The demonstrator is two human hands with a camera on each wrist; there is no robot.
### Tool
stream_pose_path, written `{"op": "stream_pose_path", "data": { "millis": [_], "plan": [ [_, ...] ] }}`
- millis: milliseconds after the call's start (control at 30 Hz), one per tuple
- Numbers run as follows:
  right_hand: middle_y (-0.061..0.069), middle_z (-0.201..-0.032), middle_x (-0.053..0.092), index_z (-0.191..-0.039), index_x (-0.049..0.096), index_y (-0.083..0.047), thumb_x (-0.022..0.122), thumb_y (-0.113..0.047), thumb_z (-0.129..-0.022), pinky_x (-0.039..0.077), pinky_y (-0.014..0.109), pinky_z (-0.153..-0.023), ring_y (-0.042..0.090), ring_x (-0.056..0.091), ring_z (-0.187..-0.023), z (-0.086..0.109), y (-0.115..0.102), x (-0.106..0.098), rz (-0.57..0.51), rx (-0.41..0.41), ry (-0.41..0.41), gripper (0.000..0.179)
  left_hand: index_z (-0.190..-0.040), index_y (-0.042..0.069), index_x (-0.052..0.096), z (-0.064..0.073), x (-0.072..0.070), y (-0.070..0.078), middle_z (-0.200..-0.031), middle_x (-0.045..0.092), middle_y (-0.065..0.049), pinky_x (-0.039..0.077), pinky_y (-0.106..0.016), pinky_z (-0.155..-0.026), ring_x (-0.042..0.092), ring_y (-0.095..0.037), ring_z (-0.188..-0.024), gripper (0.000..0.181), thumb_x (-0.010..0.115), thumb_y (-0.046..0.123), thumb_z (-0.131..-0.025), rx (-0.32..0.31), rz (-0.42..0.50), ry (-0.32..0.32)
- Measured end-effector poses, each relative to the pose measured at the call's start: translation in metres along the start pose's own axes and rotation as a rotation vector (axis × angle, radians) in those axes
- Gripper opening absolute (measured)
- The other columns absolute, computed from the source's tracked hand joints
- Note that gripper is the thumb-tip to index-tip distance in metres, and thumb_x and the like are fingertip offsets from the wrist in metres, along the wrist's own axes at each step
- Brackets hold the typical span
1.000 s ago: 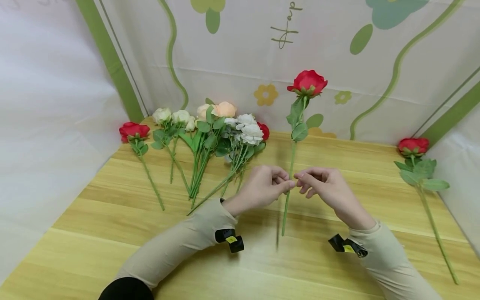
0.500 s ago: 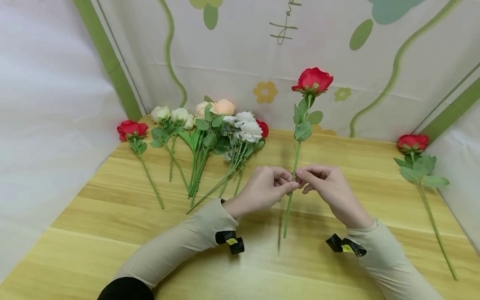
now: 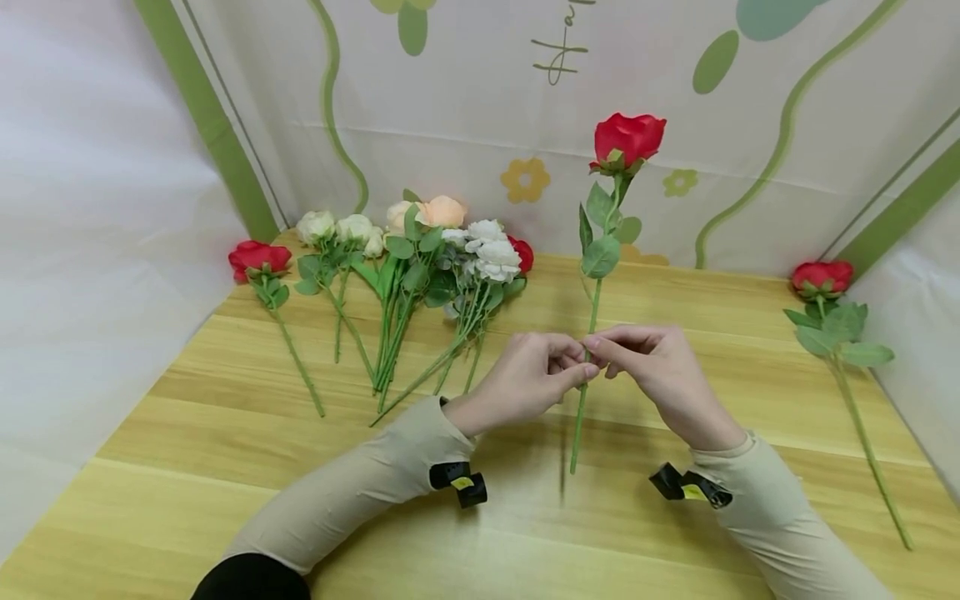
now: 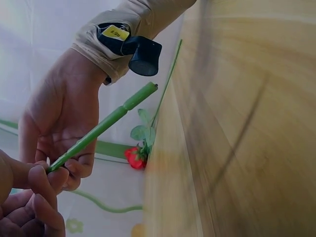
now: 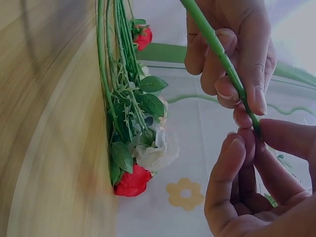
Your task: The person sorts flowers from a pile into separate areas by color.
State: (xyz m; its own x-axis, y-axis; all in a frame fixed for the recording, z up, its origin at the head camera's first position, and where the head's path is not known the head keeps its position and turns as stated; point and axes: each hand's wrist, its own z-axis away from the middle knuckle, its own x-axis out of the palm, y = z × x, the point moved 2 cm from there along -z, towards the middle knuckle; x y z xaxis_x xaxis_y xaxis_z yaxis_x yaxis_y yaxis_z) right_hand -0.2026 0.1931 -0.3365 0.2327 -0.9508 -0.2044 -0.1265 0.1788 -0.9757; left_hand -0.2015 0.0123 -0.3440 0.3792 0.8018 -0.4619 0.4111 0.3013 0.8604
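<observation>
A red rose [image 3: 628, 138] on a long green stem is held upright above the table, its bloom in front of the backdrop. My left hand [image 3: 523, 377] pinches the stem [image 4: 103, 124] between thumb and fingers. Just above it, my right hand [image 3: 660, 375] pinches the same stem with its thumb and fingertips. The two hands' fingertips meet at the stem in the right wrist view, where the left hand [image 5: 237, 49] lies above the right hand [image 5: 266, 192]. The stem's lower end hangs free below both hands.
On the wooden table [image 3: 420, 533], another red rose [image 3: 822, 281] lies far right and one more red rose [image 3: 258, 258] far left. Between lie cream flowers [image 3: 315, 227], peach flowers [image 3: 444, 212] and white flowers [image 3: 497, 257] with crossing stems. A patterned backdrop [image 3: 450, 100] stands behind.
The right fingers, at first apart from the stem, have come in to pinch it. The held rose has shifted slightly right and up, and its bloom has turned.
</observation>
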Motion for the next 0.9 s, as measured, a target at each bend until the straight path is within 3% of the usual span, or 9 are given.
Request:
{"op": "stream_pose_path", "data": {
  "millis": [167, 300, 500, 667, 900],
  "plan": [
    [0.013, -0.093, 0.072, -0.100, 0.074, 0.002, 0.071, -0.026, -0.093, 0.051, 0.034, -0.069, 0.028, 0.060, -0.079, 0.001, -0.001, 0.000, 0.062, -0.010, 0.022, 0.029, -0.092, 0.010, 0.073, -0.001, 0.000, 0.001, -0.073, 0.066, 0.009, 0.046, -0.023, -0.048, 0.057, -0.007, -0.053, 0.010, 0.067, 0.018, -0.096, 0.017, -0.049, -0.026],
    [0.016, -0.088, 0.070, -0.098, 0.073, 0.003, 0.070, -0.023, -0.094, 0.052, 0.033, -0.067, 0.027, 0.060, -0.076, 0.003, -0.001, -0.003, 0.102, -0.012, 0.031, 0.027, -0.089, 0.012, 0.072, -0.001, 0.000, 0.002, -0.071, 0.065, 0.011, 0.046, -0.023, -0.048, 0.058, -0.006, -0.054, 0.014, 0.064, 0.020, -0.098, 0.018, -0.110, -0.089],
    [0.014, -0.088, 0.069, -0.102, 0.072, 0.005, 0.069, -0.025, -0.095, 0.054, 0.032, -0.067, 0.026, 0.063, -0.078, 0.014, 0.013, -0.020, 0.208, 0.066, 0.049, 0.031, -0.096, 0.010, 0.073, 0.003, 0.002, -0.004, -0.074, 0.064, 0.013, 0.048, -0.018, -0.058, 0.058, -0.001, -0.062, 0.017, 0.062, 0.023, -0.099, 0.004, -0.241, -0.167],
    [0.013, -0.094, 0.071, -0.114, 0.070, 0.005, 0.065, -0.032, -0.097, 0.055, 0.035, -0.066, 0.026, 0.067, -0.080, 0.024, 0.033, -0.060, 0.456, 0.120, 0.082, 0.041, -0.090, 0.010, 0.073, 0.008, -0.003, -0.007, -0.071, 0.061, 0.012, 0.047, -0.018, -0.058, 0.055, -0.002, -0.059, 0.017, 0.062, 0.021, -0.099, 0.013, -0.281, -0.175],
    [0.009, -0.081, 0.071, -0.111, 0.069, 0.010, 0.060, -0.029, -0.100, 0.050, 0.033, -0.053, 0.022, 0.065, -0.067, 0.040, 0.042, -0.144, 0.873, 0.115, 0.120, 0.042, -0.088, 0.010, 0.072, 0.017, -0.017, -0.014, -0.070, 0.063, 0.007, 0.046, -0.021, -0.057, 0.053, -0.004, -0.057, 0.021, 0.059, 0.021, -0.100, -0.022, -0.341, -0.197]
  ]
}}
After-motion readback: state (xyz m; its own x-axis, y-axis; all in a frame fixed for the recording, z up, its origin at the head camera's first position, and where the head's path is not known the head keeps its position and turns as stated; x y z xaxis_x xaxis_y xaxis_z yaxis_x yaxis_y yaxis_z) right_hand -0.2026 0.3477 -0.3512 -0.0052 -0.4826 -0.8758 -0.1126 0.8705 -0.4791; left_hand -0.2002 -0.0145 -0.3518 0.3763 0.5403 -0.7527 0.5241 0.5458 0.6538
